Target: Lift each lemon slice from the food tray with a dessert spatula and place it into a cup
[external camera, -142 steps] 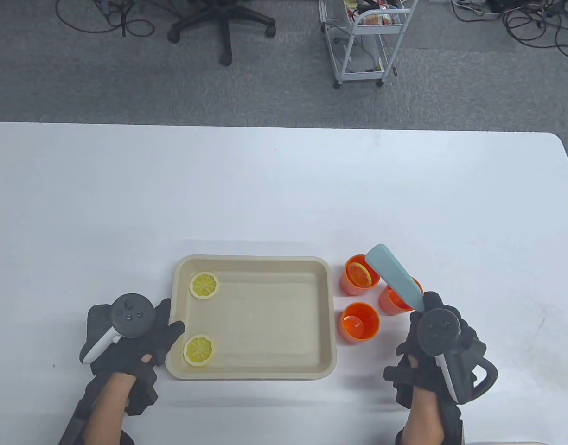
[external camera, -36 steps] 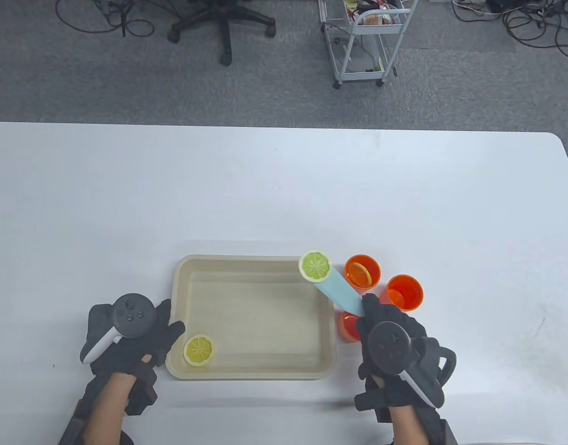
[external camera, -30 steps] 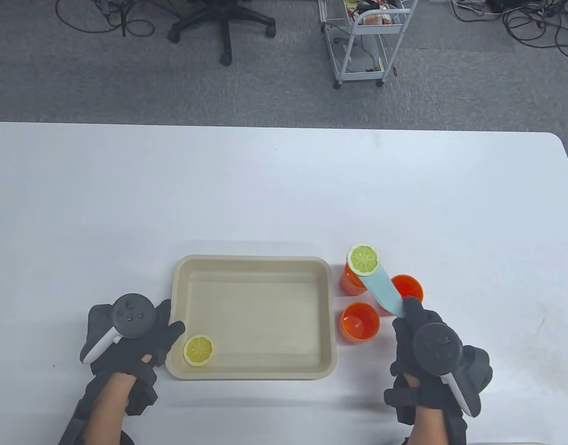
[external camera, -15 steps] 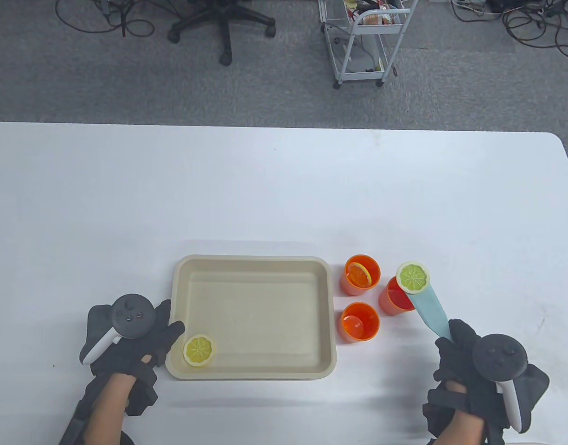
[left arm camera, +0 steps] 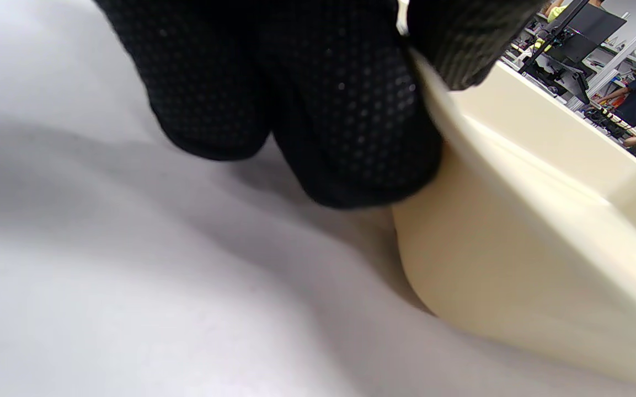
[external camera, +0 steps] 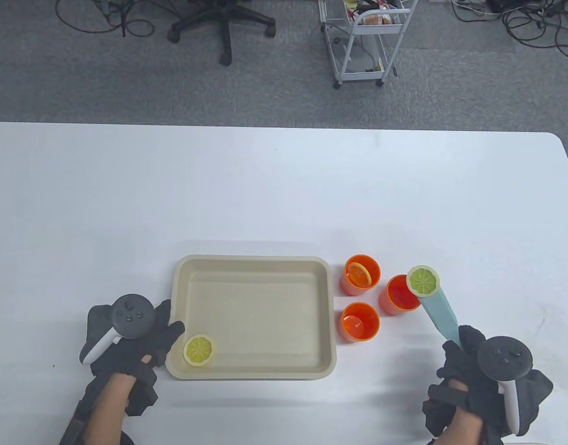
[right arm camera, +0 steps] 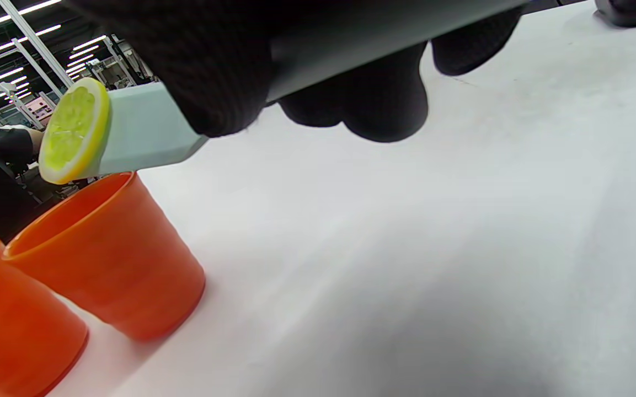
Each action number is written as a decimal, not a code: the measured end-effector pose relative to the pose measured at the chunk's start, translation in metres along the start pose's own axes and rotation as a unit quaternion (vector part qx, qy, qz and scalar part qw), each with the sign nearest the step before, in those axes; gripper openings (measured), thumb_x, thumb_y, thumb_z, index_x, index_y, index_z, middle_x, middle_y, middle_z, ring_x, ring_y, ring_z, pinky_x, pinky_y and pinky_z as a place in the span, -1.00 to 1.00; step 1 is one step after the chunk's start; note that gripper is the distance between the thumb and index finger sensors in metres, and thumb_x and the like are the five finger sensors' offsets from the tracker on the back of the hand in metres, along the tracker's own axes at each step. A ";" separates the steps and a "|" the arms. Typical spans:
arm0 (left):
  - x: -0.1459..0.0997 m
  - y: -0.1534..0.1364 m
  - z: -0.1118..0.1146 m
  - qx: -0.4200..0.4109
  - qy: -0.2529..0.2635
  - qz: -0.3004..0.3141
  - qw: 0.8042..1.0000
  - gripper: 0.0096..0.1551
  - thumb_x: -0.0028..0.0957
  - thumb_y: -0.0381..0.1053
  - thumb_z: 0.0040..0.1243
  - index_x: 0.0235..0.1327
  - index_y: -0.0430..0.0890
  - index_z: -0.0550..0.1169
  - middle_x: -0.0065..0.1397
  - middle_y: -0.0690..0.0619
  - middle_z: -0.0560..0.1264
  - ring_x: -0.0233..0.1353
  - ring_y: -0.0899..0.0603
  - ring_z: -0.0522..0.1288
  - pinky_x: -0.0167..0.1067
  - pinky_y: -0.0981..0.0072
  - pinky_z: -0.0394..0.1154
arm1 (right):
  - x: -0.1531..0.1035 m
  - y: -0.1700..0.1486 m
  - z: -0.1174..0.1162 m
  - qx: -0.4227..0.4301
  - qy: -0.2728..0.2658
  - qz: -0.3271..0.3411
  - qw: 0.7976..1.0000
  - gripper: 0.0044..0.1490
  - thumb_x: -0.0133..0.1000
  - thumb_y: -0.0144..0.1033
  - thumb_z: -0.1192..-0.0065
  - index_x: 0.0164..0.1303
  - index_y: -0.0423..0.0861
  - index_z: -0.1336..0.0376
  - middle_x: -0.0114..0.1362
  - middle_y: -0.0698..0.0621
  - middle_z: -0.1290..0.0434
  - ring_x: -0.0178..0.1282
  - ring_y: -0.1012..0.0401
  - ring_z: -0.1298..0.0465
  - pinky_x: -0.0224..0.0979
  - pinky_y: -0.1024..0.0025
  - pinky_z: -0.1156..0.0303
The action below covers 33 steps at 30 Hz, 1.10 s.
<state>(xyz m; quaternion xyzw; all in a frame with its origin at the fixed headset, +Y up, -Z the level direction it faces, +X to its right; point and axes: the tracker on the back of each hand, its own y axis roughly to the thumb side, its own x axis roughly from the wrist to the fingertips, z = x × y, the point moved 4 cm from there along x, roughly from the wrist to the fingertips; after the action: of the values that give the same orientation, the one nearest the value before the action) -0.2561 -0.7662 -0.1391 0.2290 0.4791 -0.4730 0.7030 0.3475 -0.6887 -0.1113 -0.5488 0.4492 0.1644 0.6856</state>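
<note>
Three orange cups [external camera: 361,276] stand in a cluster right of centre in the table view; three lemon slices show in all: one inside the upper-left cup, one [external camera: 199,350] in the lower-left corner of the beige food tray [external camera: 256,373], one [external camera: 423,280] on the tip of the pale blue dessert spatula [external camera: 440,312] over the right rim of the rightmost cup [external camera: 398,296]; the right hand [external camera: 485,387], lower right, curls its fingers round the spatula's handle; the left hand [external camera: 126,340], lower left, lies against the tray's left edge with relaxed fingers [left arm camera: 351,110], gripping nothing.

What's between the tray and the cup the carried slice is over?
In the table view, two other orange cups: the far cup, already holding a slice, and the near cup.
</note>
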 end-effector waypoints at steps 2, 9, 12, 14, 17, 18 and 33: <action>0.000 0.000 0.000 -0.001 0.000 0.000 1.000 -0.14 0.29 0.18 0.16 0.66 -0.29 0.22 0.07 0.07 0.68 -0.18 0.14 0.76 0.07 0.14 0.69 | 0.000 0.001 0.001 -0.002 -0.008 0.001 1.000 -0.31 0.18 -0.24 -0.46 0.52 0.00 -0.25 0.37 -0.02 -0.46 0.21 0.07 -0.58 0.59 -0.19 -0.22; 0.000 0.000 0.000 -0.001 0.000 0.000 1.000 -0.14 0.28 0.18 0.16 0.66 -0.29 0.22 0.07 0.07 0.68 -0.18 0.14 0.76 0.06 0.14 0.69 | -0.002 0.003 0.001 -0.012 -0.017 -0.004 1.000 -0.32 0.18 -0.23 -0.46 0.52 0.01 -0.26 0.37 -0.02 -0.46 0.21 0.06 -0.58 0.59 -0.19 -0.22; -0.001 0.000 0.000 -0.001 0.000 -0.001 1.000 -0.14 0.29 0.18 0.16 0.66 -0.29 0.22 0.07 0.07 0.68 -0.18 0.14 0.76 0.06 0.14 0.69 | -0.002 0.003 0.000 -0.012 -0.020 -0.006 1.000 -0.32 0.18 -0.23 -0.45 0.52 0.01 -0.25 0.38 -0.03 -0.46 0.21 0.06 -0.58 0.59 -0.19 -0.22; 0.000 0.000 0.000 -0.001 0.000 -0.001 1.000 -0.14 0.29 0.18 0.16 0.66 -0.29 0.22 0.07 0.07 0.68 -0.18 0.14 0.76 0.06 0.14 0.69 | -0.002 0.005 0.001 -0.011 -0.024 -0.002 1.000 -0.32 0.19 -0.23 -0.44 0.53 0.00 -0.24 0.38 -0.03 -0.46 0.21 0.07 -0.58 0.59 -0.19 -0.22; 0.000 -0.001 0.000 -0.002 -0.001 -0.001 1.000 -0.14 0.28 0.18 0.16 0.66 -0.29 0.22 0.07 0.07 0.68 -0.18 0.14 0.76 0.06 0.14 0.69 | -0.007 0.016 0.002 -0.008 -0.038 0.020 0.999 -0.31 0.20 -0.22 -0.41 0.54 -0.02 -0.22 0.38 -0.05 -0.45 0.20 0.07 -0.58 0.59 -0.18 -0.23; 0.000 -0.001 0.000 -0.002 -0.001 -0.001 1.000 -0.14 0.29 0.18 0.15 0.66 -0.29 0.22 0.07 0.07 0.68 -0.18 0.13 0.76 0.07 0.14 0.69 | -0.009 0.020 0.003 -0.009 -0.042 0.028 0.999 -0.30 0.21 -0.20 -0.40 0.55 -0.03 -0.21 0.38 -0.05 -0.45 0.20 0.08 -0.58 0.58 -0.18 -0.24; -0.001 -0.001 0.000 -0.003 -0.002 -0.001 1.000 -0.14 0.29 0.18 0.16 0.66 -0.29 0.22 0.07 0.07 0.68 -0.18 0.14 0.76 0.06 0.14 0.69 | -0.118 0.178 -0.063 -0.161 -0.059 0.350 0.921 -0.29 0.21 -0.10 -0.33 0.54 -0.07 -0.21 0.33 -0.05 -0.49 0.09 0.14 -0.62 0.52 -0.12 -0.34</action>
<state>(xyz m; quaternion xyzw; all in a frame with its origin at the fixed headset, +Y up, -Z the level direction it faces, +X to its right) -0.2568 -0.7664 -0.1382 0.2254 0.4792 -0.4729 0.7042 0.1284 -0.6529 -0.1250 -0.4486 0.5389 0.4964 0.5118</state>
